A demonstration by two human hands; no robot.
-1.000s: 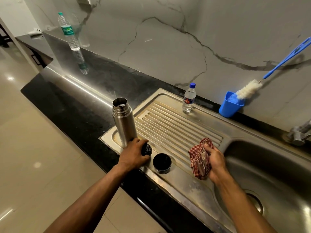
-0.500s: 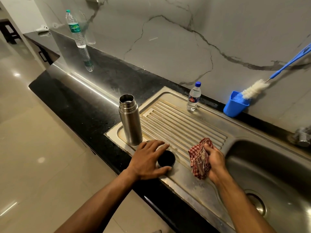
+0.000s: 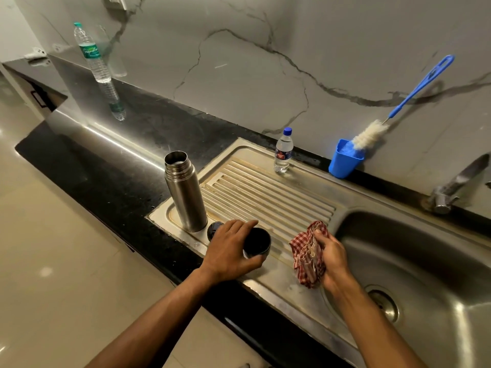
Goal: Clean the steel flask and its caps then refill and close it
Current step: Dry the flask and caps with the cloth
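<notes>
Head view looks down on a steel drainboard [image 3: 265, 197] set into a black counter [image 3: 106, 181], with the sink basin [image 3: 425, 261] at its right end. An open steel flask [image 3: 185, 191] stands upright at the drainboard's left end, near the front edge, with neither cap on it. Just beside its base lies a small dark inner cap [image 3: 214, 229], partly hidden by the left hand [image 3: 232, 248]. That hand curls its fingers [image 3: 248, 224] and thumb round the cup-shaped outer cap [image 3: 257, 244], which sits mouth-up close to the drainboard's front edge. The right hand [image 3: 332, 258] grips a bunched red checked cloth [image 3: 308, 254] over the drainboard, just beside the basin's rim.

The likely step is bringing the outer cap to the cloth for wiping. Several things could go wrong. A wet, smooth cap may slip from the grip and roll off the front edge to the floor. The left forearm passes near the tall, narrow flask, so a careless sweep could topple it. The inner cap, so near the wrist, might get knocked off the edge. A small water bottle [image 3: 283, 152] stands at the drainboard's back edge, well apart from both hands.
</notes>
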